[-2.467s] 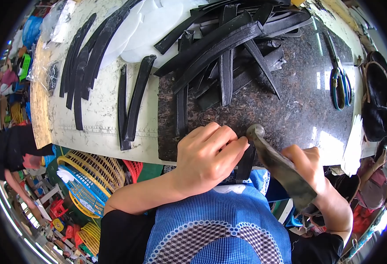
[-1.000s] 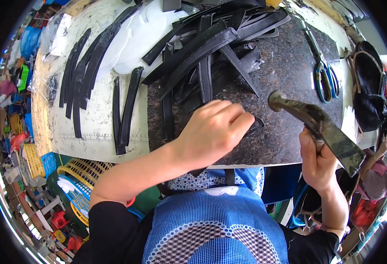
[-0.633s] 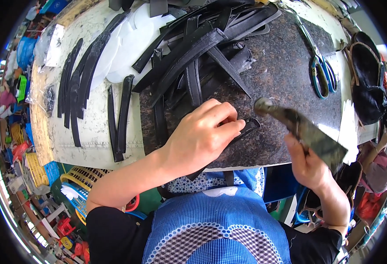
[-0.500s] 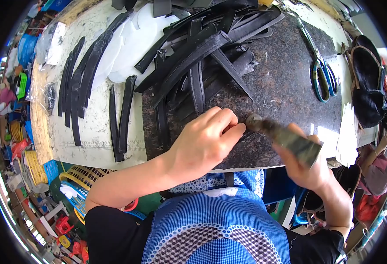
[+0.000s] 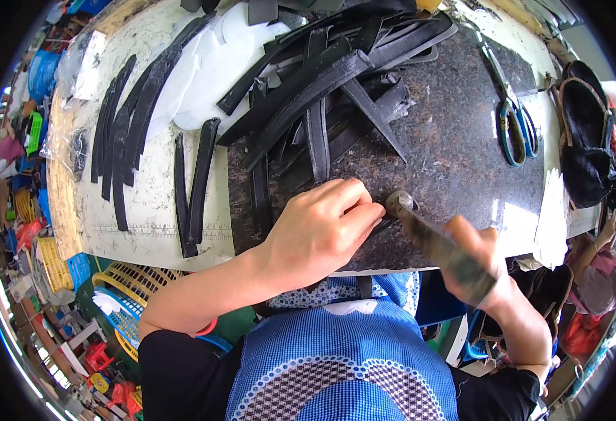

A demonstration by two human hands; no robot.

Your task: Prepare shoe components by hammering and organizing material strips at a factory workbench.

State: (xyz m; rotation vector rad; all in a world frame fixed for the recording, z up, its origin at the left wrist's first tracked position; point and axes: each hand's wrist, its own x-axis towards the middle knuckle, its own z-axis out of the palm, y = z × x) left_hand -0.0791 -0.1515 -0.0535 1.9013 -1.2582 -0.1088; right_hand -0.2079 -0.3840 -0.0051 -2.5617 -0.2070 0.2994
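Note:
My left hand (image 5: 322, 226) rests low on the dark stone slab (image 5: 455, 154), fingers closed in a pinch. Just under its fingertips shows a bit of a black strip (image 5: 383, 226), mostly hidden by the hand. In my right hand (image 5: 498, 286) is a metal hammer (image 5: 430, 238), slightly blurred. Its round face is just right of my left fingertips, close above the slab; I cannot tell whether it touches anything. Beyond my left hand lies a pile of black strips (image 5: 308, 84), crossing one another.
Blue-handled scissors (image 5: 510, 130) lie at the right of the slab. More black strips (image 5: 122, 133) and thin white sheets (image 5: 213, 67) are on the left. A black shoe-like piece (image 5: 585, 133) stands at the far right. Baskets (image 5: 129, 284) are below the table's left edge.
My right hand and the hammer have shifted slightly left and down, and the hammer's face shows more. My left hand has barely moved, keeping its pinch.

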